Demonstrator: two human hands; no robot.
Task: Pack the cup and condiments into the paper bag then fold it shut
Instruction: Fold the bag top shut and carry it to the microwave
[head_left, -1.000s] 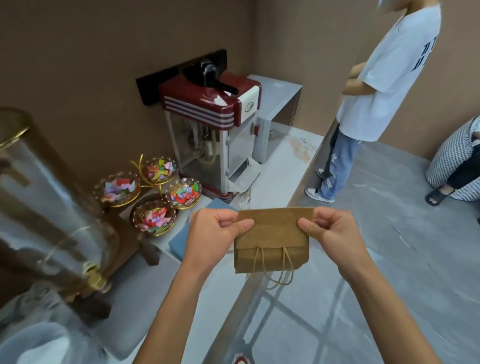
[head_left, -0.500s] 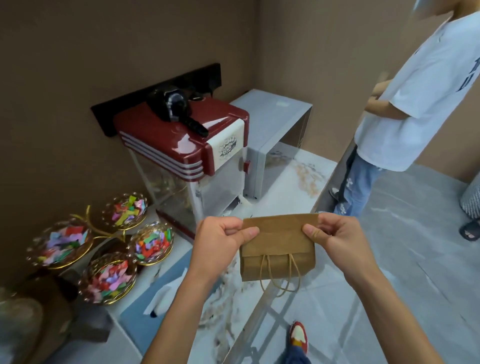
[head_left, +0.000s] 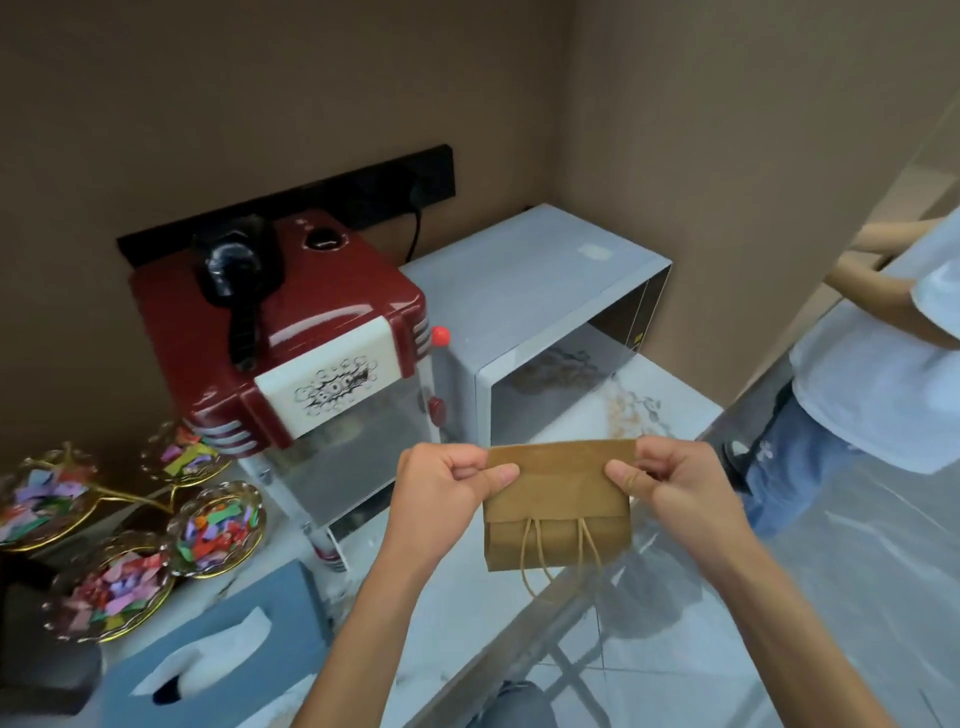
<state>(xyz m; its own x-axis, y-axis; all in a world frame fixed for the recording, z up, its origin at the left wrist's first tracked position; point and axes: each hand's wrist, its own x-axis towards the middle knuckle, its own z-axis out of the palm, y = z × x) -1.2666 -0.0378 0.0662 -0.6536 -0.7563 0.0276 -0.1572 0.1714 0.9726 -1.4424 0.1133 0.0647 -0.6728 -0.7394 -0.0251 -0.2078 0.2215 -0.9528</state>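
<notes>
A small brown paper bag (head_left: 558, 499) hangs in the air above the counter's front edge, its top folded down over the front. Its twine handles (head_left: 561, 551) dangle below the flap. My left hand (head_left: 441, 493) pinches the bag's upper left corner between thumb and fingers. My right hand (head_left: 675, 491) pinches the upper right corner the same way. The cup and condiments are not visible; the bag's inside is hidden.
A red popcorn machine (head_left: 291, 343) and a pale microwave-like box (head_left: 535, 322) stand at the back of the white counter (head_left: 467, 613). Several gold dishes of coloured paper (head_left: 218, 530) and a blue tissue box (head_left: 218, 649) sit left. A person in a white shirt (head_left: 883, 374) stands right.
The view has swung left and closer to the counter; the popcorn machine now looms larger. Both hands keep the same pinch on the folded bag, carried slightly forward.
</notes>
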